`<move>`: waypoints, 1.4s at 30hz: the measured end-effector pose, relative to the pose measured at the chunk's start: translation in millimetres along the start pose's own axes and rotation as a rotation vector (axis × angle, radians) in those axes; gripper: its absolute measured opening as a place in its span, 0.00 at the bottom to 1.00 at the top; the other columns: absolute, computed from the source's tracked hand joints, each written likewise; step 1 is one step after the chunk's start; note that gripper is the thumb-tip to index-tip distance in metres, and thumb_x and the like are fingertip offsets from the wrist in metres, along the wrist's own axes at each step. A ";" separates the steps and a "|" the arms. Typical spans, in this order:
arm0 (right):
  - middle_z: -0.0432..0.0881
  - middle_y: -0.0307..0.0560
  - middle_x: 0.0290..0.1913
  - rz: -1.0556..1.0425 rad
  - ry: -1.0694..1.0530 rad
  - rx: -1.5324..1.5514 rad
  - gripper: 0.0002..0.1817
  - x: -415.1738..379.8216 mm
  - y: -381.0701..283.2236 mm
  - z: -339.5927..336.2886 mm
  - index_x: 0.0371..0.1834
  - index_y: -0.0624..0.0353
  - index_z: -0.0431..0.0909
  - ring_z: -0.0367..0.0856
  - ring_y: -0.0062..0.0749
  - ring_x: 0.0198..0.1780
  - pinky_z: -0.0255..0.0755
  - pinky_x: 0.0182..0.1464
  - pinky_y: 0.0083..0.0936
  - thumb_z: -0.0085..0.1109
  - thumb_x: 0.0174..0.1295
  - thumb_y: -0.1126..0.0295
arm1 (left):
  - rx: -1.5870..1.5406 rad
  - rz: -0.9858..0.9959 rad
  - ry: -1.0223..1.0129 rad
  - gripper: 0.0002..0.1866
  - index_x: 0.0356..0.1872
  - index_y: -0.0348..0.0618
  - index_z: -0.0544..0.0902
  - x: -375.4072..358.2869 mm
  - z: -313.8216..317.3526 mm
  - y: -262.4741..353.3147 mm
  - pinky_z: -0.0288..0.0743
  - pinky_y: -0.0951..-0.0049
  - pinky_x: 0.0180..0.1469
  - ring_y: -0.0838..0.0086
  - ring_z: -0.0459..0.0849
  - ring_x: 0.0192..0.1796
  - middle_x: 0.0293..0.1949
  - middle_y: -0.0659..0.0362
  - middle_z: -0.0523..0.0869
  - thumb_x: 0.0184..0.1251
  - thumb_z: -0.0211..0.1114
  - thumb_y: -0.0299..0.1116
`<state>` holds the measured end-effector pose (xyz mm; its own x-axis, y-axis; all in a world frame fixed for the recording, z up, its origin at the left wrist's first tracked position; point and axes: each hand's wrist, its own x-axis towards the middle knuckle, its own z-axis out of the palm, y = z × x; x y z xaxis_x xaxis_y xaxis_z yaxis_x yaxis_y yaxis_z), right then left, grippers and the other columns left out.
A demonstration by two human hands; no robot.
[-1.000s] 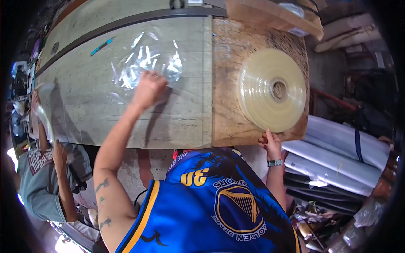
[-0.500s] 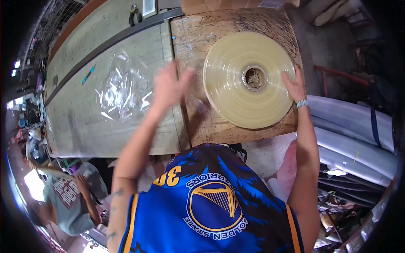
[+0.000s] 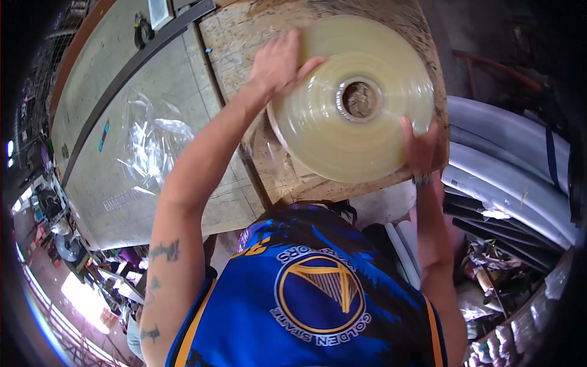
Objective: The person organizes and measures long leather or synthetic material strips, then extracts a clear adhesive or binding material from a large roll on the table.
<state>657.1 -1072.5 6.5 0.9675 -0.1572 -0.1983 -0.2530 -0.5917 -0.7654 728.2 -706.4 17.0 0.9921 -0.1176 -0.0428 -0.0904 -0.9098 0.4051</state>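
A large, flat roll of clear yellowish plastic film (image 3: 367, 147) lies on its side on the wooden board, its hollow core facing up. My left hand (image 3: 281, 64) grips the roll's upper left edge, with the thumb over the top face and the fingers along the rim. At the lower right edge, my right hand (image 3: 420, 147) holds the rim, thumb on top and the other fingers partly hidden beyond the side. A wristband circles my right wrist. Through the core, the wooden board (image 3: 359, 101) shows.
Left of the board, a grey-green tabletop (image 3: 195, 73) carries a pile of clear plastic scraps (image 3: 150, 144), a teal cutter (image 3: 104, 136), dark-handled pliers (image 3: 143, 30) and a long dark metal bar (image 3: 122, 76). Large silvery rolls (image 3: 501, 165) lie at the right.
My left hand has come from over the tabletop onto the roll's left edge. My right hand has slid down along the rim. The view has shifted, and the co-worker at lower left is mostly out of sight.
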 end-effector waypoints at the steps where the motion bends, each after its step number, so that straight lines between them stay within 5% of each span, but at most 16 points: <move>1: 0.79 0.62 0.59 0.029 0.057 -0.004 0.36 -16.7 8.9 7.4 0.63 0.72 0.72 0.79 0.46 0.61 0.73 0.63 0.38 0.77 0.62 0.57 | 0.004 0.071 -0.038 0.48 0.72 0.32 0.67 17.3 -6.3 0.7 0.74 0.49 0.67 0.42 0.82 0.63 0.61 0.36 0.82 0.72 0.58 0.70; 4: 0.79 0.60 0.59 0.073 0.199 -0.004 0.34 -69.8 18.7 29.2 0.64 0.72 0.70 0.78 0.45 0.61 0.72 0.65 0.39 0.74 0.66 0.60 | 0.009 0.398 -0.014 0.50 0.74 0.38 0.68 72.8 7.9 -8.6 0.74 0.47 0.68 0.42 0.83 0.62 0.62 0.37 0.82 0.70 0.54 0.75; 6: 0.78 0.59 0.61 0.158 0.310 0.148 0.34 -99.6 -1.3 61.1 0.66 0.72 0.68 0.78 0.44 0.63 0.71 0.67 0.40 0.73 0.68 0.61 | 0.051 0.497 -0.234 0.51 0.74 0.41 0.69 102.3 -12.7 7.3 0.75 0.48 0.67 0.44 0.83 0.63 0.61 0.41 0.83 0.68 0.51 0.79; 9: 0.77 0.60 0.66 0.127 0.413 0.352 0.35 -122.2 -38.4 88.4 0.69 0.73 0.65 0.77 0.43 0.65 0.69 0.70 0.40 0.72 0.69 0.62 | 0.142 0.607 -0.160 0.46 0.73 0.43 0.70 127.2 -5.1 27.5 0.74 0.49 0.67 0.48 0.81 0.65 0.60 0.44 0.84 0.71 0.54 0.74; 13: 0.77 0.58 0.68 0.163 0.368 0.320 0.34 -127.2 -23.3 87.4 0.73 0.73 0.65 0.78 0.42 0.64 0.71 0.70 0.39 0.68 0.72 0.64 | -0.086 0.359 0.474 0.35 0.68 0.42 0.74 66.6 14.9 15.1 0.70 0.52 0.69 0.54 0.78 0.68 0.62 0.46 0.82 0.73 0.62 0.60; 16: 0.79 0.57 0.68 0.027 0.298 -0.049 0.30 -117.9 64.4 86.4 0.71 0.73 0.70 0.79 0.41 0.64 0.73 0.68 0.38 0.65 0.75 0.62 | -0.140 0.091 0.321 0.42 0.69 0.37 0.72 -85.2 -34.8 5.0 0.68 0.47 0.68 0.44 0.75 0.65 0.65 0.41 0.77 0.63 0.71 0.59; 18: 0.78 0.55 0.70 0.018 0.267 0.452 0.29 -126.3 -19.1 89.8 0.69 0.72 0.74 0.79 0.40 0.65 0.73 0.69 0.37 0.63 0.76 0.59 | -0.167 -0.005 0.257 0.51 0.71 0.35 0.70 -182.2 -19.7 0.1 0.63 0.42 0.72 0.41 0.71 0.69 0.65 0.39 0.75 0.52 0.78 0.58; 19: 0.77 0.55 0.71 0.347 0.157 0.181 0.31 -120.3 4.7 74.0 0.72 0.71 0.72 0.79 0.39 0.65 0.72 0.69 0.36 0.63 0.76 0.58 | -0.101 -0.034 0.185 0.47 0.69 0.36 0.72 -218.2 -4.4 0.0 0.63 0.43 0.72 0.42 0.70 0.70 0.66 0.40 0.75 0.52 0.78 0.56; 20: 0.78 0.54 0.70 0.214 0.235 0.339 0.31 -120.7 10.3 84.3 0.72 0.71 0.73 0.80 0.40 0.64 0.73 0.69 0.35 0.65 0.75 0.58 | -0.044 -0.060 0.114 0.44 0.67 0.37 0.75 -240.6 11.4 -3.6 0.62 0.44 0.73 0.44 0.70 0.71 0.67 0.40 0.74 0.52 0.78 0.53; 25: 0.80 0.56 0.68 0.031 0.216 0.230 0.31 -107.3 38.9 71.7 0.68 0.76 0.74 0.82 0.38 0.61 0.75 0.67 0.35 0.67 0.74 0.59 | -0.138 0.075 0.244 0.15 0.42 0.44 0.84 -251.4 31.5 -38.9 0.69 0.54 0.66 0.55 0.79 0.60 0.48 0.52 0.86 0.60 0.74 0.41; 28: 0.80 0.57 0.68 -0.055 0.216 0.303 0.32 -109.5 33.9 73.0 0.69 0.76 0.74 0.82 0.38 0.62 0.75 0.66 0.35 0.68 0.73 0.59 | -0.312 0.014 0.160 0.09 0.37 0.45 0.84 -264.6 -34.9 -75.9 0.69 0.56 0.63 0.58 0.81 0.52 0.34 0.56 0.86 0.62 0.73 0.37; 29: 0.80 0.57 0.68 -0.101 0.225 0.343 0.32 -112.7 28.0 76.4 0.69 0.76 0.73 0.82 0.38 0.62 0.76 0.66 0.35 0.68 0.73 0.60 | -0.374 0.028 0.329 0.08 0.34 0.44 0.84 -270.5 -43.4 -98.1 0.74 0.57 0.57 0.56 0.84 0.46 0.31 0.54 0.87 0.62 0.73 0.36; 33: 0.76 0.60 0.72 -0.071 0.305 0.081 0.35 -114.2 52.9 78.8 0.72 0.74 0.71 0.79 0.40 0.67 0.73 0.69 0.37 0.71 0.71 0.59 | -0.630 -0.078 0.010 0.12 0.31 0.38 0.84 -294.7 -135.1 -189.8 0.78 0.61 0.37 0.61 0.86 0.32 0.29 0.50 0.86 0.60 0.77 0.35; 36: 0.77 0.63 0.71 -0.119 0.356 0.060 0.36 -118.7 53.5 86.8 0.73 0.74 0.69 0.78 0.48 0.67 0.69 0.72 0.41 0.70 0.70 0.60 | -0.551 -0.100 -0.160 0.17 0.31 0.35 0.84 -306.4 -183.2 -249.8 0.73 0.61 0.35 0.65 0.80 0.29 0.25 0.51 0.84 0.57 0.81 0.39; 39: 0.76 0.67 0.70 -0.385 0.530 -0.530 0.37 -164.2 -21.4 91.5 0.73 0.75 0.67 0.75 0.57 0.69 0.64 0.74 0.47 0.70 0.68 0.62 | -0.357 -0.182 -0.210 0.15 0.27 0.36 0.84 -310.8 -211.2 -294.0 0.74 0.64 0.34 0.71 0.80 0.28 0.25 0.56 0.85 0.55 0.82 0.36; 42: 0.69 0.69 0.74 -0.673 0.136 -0.315 0.39 -202.4 -104.3 141.9 0.74 0.72 0.67 0.65 0.66 0.75 0.55 0.78 0.55 0.71 0.65 0.60 | -0.357 -0.281 -0.232 0.12 0.27 0.37 0.84 -306.1 -235.3 -323.2 0.72 0.66 0.32 0.75 0.78 0.28 0.22 0.61 0.82 0.55 0.81 0.32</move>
<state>488.2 -866.7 39.6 0.9095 0.2340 0.3435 0.3840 -0.7891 -0.4794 474.1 -282.7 114.0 0.9248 -0.0098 -0.3804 0.2530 -0.7309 0.6339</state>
